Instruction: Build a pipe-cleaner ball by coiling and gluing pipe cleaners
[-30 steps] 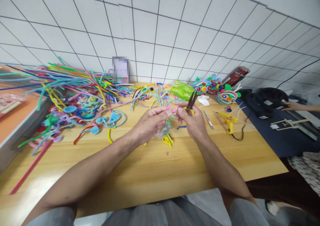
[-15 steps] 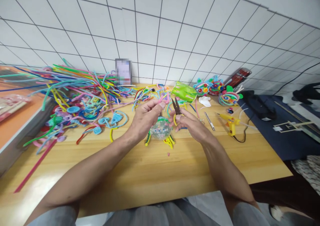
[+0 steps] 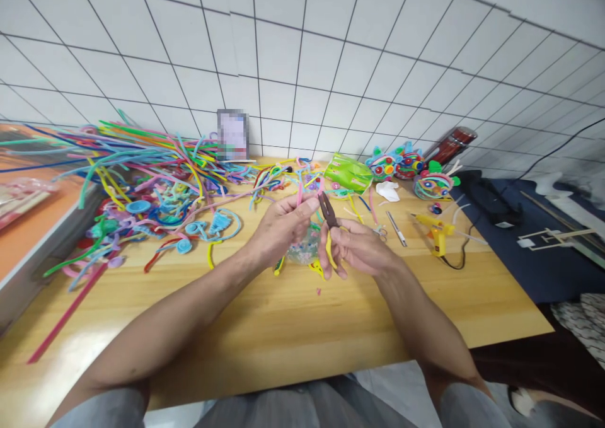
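Note:
My left hand [image 3: 283, 229] pinches a pink pipe cleaner [image 3: 299, 192] between thumb and forefinger, its ends sticking up past the fingertips. In my right hand [image 3: 360, 246] are needle-nose pliers [image 3: 328, 212] with dark jaws and yellow handles. The jaws point up and left, right beside the left fingertips; whether they touch the pipe cleaner I cannot tell. Below and behind the hands sits a clear ball [image 3: 301, 251] with colourful bits in it, partly hidden. Yellow pieces [image 3: 316, 266] show at its base.
Heaped pipe cleaners [image 3: 155, 144] cover the left and back. A green packet [image 3: 348, 173], decorated round figures [image 3: 432, 183], a white tissue [image 3: 387, 191], a pen-like tool [image 3: 396, 229] and a yellow glue gun [image 3: 437, 234] lie right. A phone [image 3: 233, 135] leans on the wall.
The hands parted, then my right hand turned the pliers and brought their jaws back to the left fingertips, with the handles spread in its fingers. A co-worker's hand at the right has left view.

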`<act>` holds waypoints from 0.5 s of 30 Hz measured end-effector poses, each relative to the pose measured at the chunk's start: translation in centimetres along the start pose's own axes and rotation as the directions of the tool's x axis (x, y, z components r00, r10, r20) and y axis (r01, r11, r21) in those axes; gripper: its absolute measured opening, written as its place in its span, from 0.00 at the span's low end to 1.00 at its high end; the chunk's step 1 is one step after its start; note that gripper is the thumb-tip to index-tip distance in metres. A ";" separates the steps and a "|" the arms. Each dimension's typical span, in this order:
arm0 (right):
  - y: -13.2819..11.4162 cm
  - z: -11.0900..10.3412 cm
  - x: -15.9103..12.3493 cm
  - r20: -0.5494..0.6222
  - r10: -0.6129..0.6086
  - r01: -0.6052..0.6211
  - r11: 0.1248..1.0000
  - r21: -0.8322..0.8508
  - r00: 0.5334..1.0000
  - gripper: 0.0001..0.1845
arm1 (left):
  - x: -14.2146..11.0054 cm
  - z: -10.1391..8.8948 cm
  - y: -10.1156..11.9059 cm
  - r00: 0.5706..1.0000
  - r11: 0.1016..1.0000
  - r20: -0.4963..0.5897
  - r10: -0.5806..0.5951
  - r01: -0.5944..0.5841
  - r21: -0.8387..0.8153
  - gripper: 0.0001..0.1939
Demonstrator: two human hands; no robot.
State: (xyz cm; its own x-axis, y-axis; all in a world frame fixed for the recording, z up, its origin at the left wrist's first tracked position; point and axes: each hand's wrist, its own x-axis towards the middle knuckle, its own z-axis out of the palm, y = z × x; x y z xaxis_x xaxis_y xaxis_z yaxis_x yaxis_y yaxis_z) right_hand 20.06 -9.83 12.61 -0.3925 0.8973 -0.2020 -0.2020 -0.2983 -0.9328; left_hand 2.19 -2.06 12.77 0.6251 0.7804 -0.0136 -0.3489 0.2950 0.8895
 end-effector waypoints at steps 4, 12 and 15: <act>0.3 0.4 0.0 0.118 0.078 -0.091 0.990 0.110 0.990 0.31 | -0.2 0.0 -0.2 0.989 0.997 0.138 -0.057 0.065 -0.047 0.30; 1.1 0.9 0.8 -0.154 -0.206 0.182 0.971 -0.154 0.966 0.31 | -0.3 0.1 0.0 0.993 0.991 -0.051 0.103 -0.099 0.088 0.26; 1.3 1.4 1.0 -0.281 -0.387 0.230 0.857 -0.460 0.878 0.27 | -0.2 0.1 0.1 0.967 0.968 -0.162 0.198 -0.166 0.190 0.23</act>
State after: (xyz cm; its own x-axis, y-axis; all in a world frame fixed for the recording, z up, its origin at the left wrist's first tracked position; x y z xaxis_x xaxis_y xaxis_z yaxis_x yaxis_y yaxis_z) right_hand 18.11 -9.75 11.60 -0.0139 0.9949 0.0997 0.1491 0.1006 -0.9837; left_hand 2.14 -2.21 12.96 0.4226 0.9020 0.0888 -0.3089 0.0513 0.9497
